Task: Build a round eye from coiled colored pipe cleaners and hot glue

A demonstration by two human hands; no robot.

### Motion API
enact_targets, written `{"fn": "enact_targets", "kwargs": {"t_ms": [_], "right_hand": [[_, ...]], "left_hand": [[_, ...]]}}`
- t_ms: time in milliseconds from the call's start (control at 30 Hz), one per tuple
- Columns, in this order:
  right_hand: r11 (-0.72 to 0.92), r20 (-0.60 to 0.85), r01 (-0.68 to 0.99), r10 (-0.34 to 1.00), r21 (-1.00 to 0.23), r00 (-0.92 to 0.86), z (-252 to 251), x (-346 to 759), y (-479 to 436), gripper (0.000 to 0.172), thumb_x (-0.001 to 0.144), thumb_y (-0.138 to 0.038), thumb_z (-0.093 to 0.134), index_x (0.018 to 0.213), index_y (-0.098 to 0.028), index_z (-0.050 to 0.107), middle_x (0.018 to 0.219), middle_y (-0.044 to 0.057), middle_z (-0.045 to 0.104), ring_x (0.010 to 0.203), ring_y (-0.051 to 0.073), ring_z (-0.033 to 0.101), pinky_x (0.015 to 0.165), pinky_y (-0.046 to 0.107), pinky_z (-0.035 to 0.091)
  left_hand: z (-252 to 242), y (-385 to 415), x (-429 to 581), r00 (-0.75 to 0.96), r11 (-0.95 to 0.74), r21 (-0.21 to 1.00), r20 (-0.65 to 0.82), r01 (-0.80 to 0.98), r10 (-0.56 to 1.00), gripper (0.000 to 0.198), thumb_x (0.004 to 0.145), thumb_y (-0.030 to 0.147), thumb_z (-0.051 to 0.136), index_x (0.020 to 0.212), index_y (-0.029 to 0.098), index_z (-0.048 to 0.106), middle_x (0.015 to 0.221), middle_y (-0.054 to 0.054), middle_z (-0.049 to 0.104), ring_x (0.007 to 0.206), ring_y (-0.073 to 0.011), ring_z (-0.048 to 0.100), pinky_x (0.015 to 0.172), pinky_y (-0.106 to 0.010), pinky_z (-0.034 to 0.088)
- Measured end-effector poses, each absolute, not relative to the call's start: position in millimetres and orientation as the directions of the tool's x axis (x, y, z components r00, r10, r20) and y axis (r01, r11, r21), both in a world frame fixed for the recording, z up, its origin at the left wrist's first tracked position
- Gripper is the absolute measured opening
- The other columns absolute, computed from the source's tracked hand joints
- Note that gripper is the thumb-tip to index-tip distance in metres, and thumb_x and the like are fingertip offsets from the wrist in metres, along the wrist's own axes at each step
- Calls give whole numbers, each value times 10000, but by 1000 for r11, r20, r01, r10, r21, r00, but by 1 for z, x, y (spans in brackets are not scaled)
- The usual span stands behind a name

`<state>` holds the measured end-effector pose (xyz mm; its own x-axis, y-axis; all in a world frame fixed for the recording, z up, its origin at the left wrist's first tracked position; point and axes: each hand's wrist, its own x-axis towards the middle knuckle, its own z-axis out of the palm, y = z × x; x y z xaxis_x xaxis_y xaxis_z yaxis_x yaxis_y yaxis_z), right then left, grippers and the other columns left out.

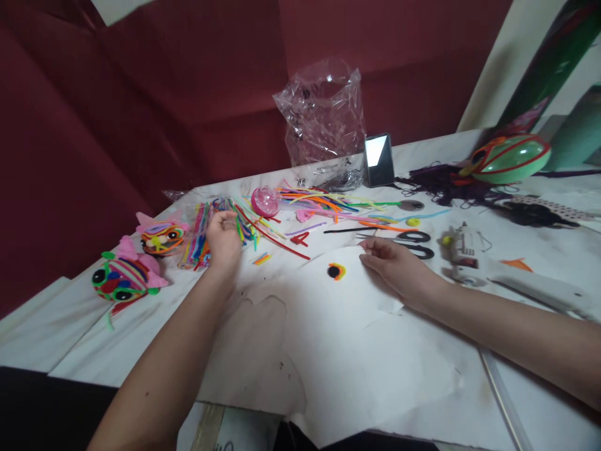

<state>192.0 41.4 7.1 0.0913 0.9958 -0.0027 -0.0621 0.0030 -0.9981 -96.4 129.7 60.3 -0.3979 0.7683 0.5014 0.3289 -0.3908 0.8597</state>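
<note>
My left hand (223, 239) reaches into a pile of coloured pipe cleaners (220, 230) at the left of the white paper-covered table (338, 351); its fingers curl over the strands, and whether they grip one is hidden. My right hand (392, 264) rests on the paper with fingers loosely bent, holding nothing I can see. A small orange and black coil (336, 271) lies on the paper between my hands, closer to the right one. Black scissors (416, 243) lie just beyond my right hand.
Two striped pipe-cleaner fish figures (123, 277) (160, 235) sit at the left edge. A pink ball (265, 201), loose pipe cleaners (328, 205), a clear plastic bag (323, 113), a phone (379, 159), a glue gun (464, 254) and a green shell toy (509, 159) lie farther back.
</note>
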Motion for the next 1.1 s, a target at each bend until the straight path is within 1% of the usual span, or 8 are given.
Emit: {"fn": "enact_targets", "kwargs": {"t_ms": [67, 167, 233, 433, 633, 767, 933, 1100], "right_hand": [[8, 3, -54, 995, -998, 98, 8, 192, 41, 255, 559, -311, 667, 756, -212, 537, 585, -77, 477, 522, 79, 408, 501, 228, 309], [7, 2, -43, 995, -999, 95, 9, 191, 40, 253, 563, -323, 665, 748, -216, 531, 593, -72, 475, 522, 85, 411, 501, 234, 311], [4, 1, -36, 996, -999, 88, 9, 190, 40, 243, 570, -329, 665, 739, -218, 530, 598, -68, 479, 520, 90, 420, 501, 242, 320], [-31, -32, -55, 999, -998, 6, 12, 187, 35, 222, 605, -320, 663, 773, -226, 551, 655, -42, 565, 569, 120, 514, 542, 259, 397], [-54, -51, -61, 998, -997, -43, 12, 184, 31, 232, 619, -314, 668, 791, -225, 541, 623, -54, 562, 535, 108, 492, 506, 247, 374], [-32, -31, -44, 999, -999, -32, 11, 184, 31, 221, 621, -320, 667, 774, -229, 536, 621, -53, 550, 538, 111, 488, 502, 249, 365], [-25, -25, -5, 1000, -1000, 11, 10, 187, 34, 185, 623, -307, 641, 758, -229, 540, 629, -51, 542, 548, 111, 490, 508, 246, 378], [12, 12, 21, 1000, -1000, 29, 7, 189, 38, 145, 642, -294, 602, 753, -226, 539, 637, -40, 537, 553, 114, 485, 507, 250, 379]], "left_hand": [[57, 127, -89, -325, -407, 817, 546, 408, 772, 207, 707, 136, 464, 882, 201, 553, 581, 47, 480, 474, -99, 439, 456, -193, 333], [48, 117, -73, -132, -459, 669, 636, 585, 760, 257, 659, 146, 592, 909, 207, 591, 823, -3, 588, 778, -143, 562, 723, -258, 449], [42, 106, -59, 50, -501, 529, 651, 685, 757, 14, 698, 187, 609, 709, 194, 611, 814, -18, 605, 866, -178, 561, 881, -337, 413], [31, 65, -14, 529, -812, 310, 634, 495, 564, 87, 776, 224, 600, 820, 176, 657, 876, -66, 634, 877, -199, 562, 849, -360, 419], [19, 54, 0, 649, -848, 247, 555, 469, 521, 77, 793, 184, 573, 726, 169, 608, 783, -57, 623, 818, -189, 539, 796, -343, 401], [17, 61, -1, 562, -793, 377, 562, 478, 607, 169, 834, 178, 432, 690, 184, 520, 776, -53, 596, 797, -178, 526, 776, -330, 411], [32, 76, -21, 49, -494, 776, 519, 393, 854, 65, 766, 179, 427, 737, 199, 481, 667, 20, 532, 644, -129, 515, 630, -247, 410], [43, 85, -46, -33, -365, 826, 418, 428, 908, 112, 643, 147, 428, 567, 188, 500, 486, 55, 386, 462, -99, 362, 466, -213, 270]]}}
